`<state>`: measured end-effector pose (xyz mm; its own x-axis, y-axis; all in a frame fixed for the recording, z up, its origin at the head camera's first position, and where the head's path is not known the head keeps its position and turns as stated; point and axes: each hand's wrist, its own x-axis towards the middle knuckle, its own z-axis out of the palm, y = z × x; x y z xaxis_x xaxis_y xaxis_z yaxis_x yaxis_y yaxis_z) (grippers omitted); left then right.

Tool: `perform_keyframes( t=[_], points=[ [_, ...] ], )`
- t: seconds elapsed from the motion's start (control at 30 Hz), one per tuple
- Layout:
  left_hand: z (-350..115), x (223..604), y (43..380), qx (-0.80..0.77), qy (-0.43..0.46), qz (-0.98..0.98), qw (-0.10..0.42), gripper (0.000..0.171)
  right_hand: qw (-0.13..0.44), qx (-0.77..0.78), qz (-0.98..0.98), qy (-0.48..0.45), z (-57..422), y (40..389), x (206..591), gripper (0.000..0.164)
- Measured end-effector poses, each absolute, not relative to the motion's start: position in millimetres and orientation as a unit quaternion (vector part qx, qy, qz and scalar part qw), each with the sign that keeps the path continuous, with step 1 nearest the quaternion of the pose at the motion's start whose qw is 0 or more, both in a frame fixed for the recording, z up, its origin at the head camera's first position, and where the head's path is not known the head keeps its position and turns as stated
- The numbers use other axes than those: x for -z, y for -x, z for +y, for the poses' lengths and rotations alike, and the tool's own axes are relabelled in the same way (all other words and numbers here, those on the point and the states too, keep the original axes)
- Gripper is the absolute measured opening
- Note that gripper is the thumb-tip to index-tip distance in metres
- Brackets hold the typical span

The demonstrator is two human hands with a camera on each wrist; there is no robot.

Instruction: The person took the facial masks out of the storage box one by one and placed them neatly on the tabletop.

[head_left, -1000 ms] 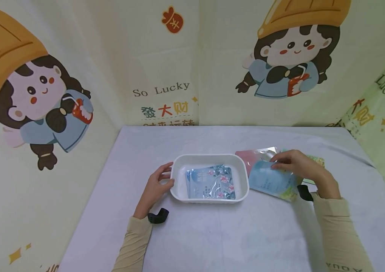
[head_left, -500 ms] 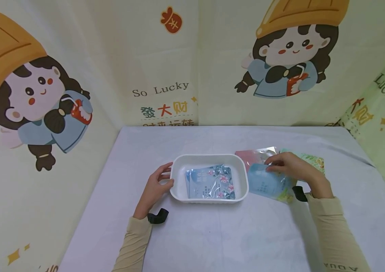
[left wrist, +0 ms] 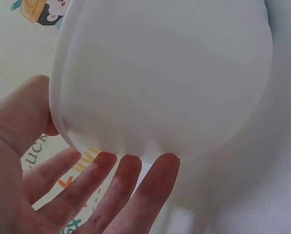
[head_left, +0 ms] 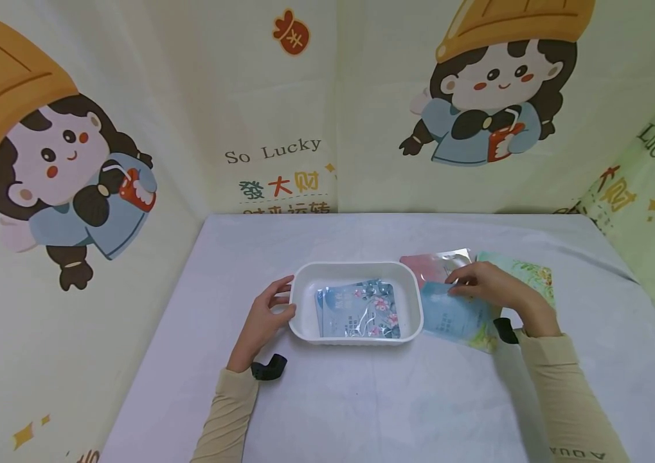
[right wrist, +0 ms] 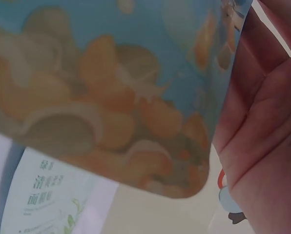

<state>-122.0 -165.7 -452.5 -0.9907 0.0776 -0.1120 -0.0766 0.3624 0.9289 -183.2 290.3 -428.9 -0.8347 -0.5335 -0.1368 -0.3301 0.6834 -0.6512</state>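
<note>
My left hand (head_left: 260,325) rests at the left end of a white plastic tray (head_left: 299,329), its fingertips against the outer wall in the left wrist view. Inside the tray lie blue sachets (head_left: 358,315) with pink flowers, overlapping. Just right of the tray, my right hand (head_left: 497,289) pinches the upper edge of a light blue sachet (head_left: 457,315) between thumb and fingers. That sachet tilts, and its printed lower corner fills much of the right wrist view. Behind it lies a pink and silver sachet (head_left: 431,263), partly covered.
A green and white floral sachet (head_left: 526,273) lies behind my right hand. A white cloth (head_left: 362,399) covers the table. Patterned curtains (head_left: 373,128) hang at the back and sides.
My right hand has shifted left toward the tray with the light blue sachet, uncovering more of the green sachet. My left hand and the tray stay put.
</note>
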Motion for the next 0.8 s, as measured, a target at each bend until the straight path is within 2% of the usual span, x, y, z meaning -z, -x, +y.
perform_keyframes(
  t=[0.1, 0.5, 0.8],
  points=[
    [-163.5, 442.8, 118.4, -0.565, -0.001, 0.822, 0.07, 0.059, 0.16, 0.315, 0.903, 0.245, 288.5, 183.2, 430.8, 0.015],
    [-162.7, 444.9, 119.6, -0.558, -0.008, 0.827, 0.061, 0.058, 0.17, 0.316, 0.895, 0.263, 283.0, 182.6, 443.8, 0.014],
    [-171.8, 475.7, 131.8, -0.57, 0.0, 0.819, 0.067, 0.061, 0.169, 0.32, 0.901, 0.238, 277.5, 180.4, 456.1, 0.022]
  ],
)
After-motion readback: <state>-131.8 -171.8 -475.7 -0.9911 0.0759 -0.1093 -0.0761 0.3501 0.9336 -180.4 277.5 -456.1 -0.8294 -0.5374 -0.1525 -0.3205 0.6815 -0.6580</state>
